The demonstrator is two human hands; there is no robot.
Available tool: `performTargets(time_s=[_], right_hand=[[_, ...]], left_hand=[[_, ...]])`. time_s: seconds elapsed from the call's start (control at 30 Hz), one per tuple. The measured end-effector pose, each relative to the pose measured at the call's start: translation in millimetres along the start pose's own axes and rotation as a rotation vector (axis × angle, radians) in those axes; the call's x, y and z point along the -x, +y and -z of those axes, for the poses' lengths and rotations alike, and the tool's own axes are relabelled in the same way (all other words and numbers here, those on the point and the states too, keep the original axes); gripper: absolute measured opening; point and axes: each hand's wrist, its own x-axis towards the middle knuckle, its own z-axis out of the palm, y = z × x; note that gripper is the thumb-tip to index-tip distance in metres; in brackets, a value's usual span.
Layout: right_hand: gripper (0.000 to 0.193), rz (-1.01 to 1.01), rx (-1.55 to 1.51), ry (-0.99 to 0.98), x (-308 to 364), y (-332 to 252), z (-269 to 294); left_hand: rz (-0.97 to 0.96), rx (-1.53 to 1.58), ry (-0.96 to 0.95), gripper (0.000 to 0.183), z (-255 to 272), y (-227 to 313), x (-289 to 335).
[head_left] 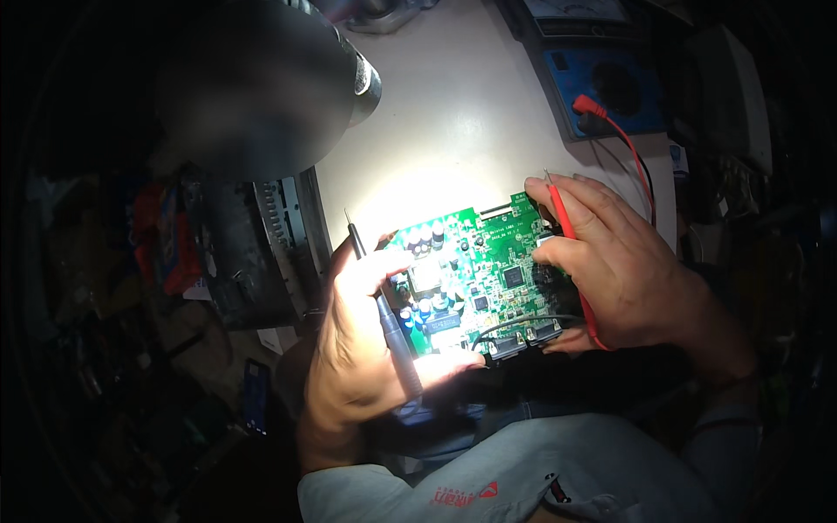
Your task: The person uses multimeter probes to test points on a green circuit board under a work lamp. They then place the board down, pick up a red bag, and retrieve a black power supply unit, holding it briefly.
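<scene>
Between my two hands is a green circuit board (501, 253), its component side up under a bright light. My left hand (357, 322) grips its left edge, with a black test probe (390, 327) held along the fingers, tip pointing away from me. At the right edge my right hand (610, 253) holds the board too, and a red test probe (562, 213) lies across those fingers, its tip upward. Chips, capacitors and, along the near edge, black connectors (523, 342) show on the board. My fingers under the board are partly hidden.
A blue analog multimeter (602, 83) stands at the far right with a red lead plug (589, 106) in it. A large dark lamp head (261, 96) blocks the upper left. Left of the pale table (445, 87) is a metal chassis (253, 235); a phone (255, 397) lies lower left.
</scene>
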Motion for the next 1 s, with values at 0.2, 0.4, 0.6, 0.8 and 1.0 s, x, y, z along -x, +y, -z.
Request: performTargets(time_s=[0.2, 0.4, 0.6, 0.8, 1.0], right_hand=[[0.070, 0.024, 0.021, 0.016, 2, 2, -2], [0.068, 0.043, 0.050, 0.018, 4, 3, -2], [0.066, 0.034, 0.067, 0.020, 4, -2, 1], [0.065, 0.020, 0.097, 0.022, 5, -4, 1], [0.070, -0.016, 0.155, -0.003, 6, -2, 1]], left_hand=[[-0.025, -0.093, -0.075, 0.108, 9, 14, -9], [-0.087, -0.070, -0.040, 0.106, 5, 5, -6], [-0.063, -0.147, -0.075, 0.104, 6, 9, -5], [0.001, -0.106, -0.091, 0.103, 4, 11, -5], [-0.034, -0.228, -0.048, 0.094, -5, 0, -17]])
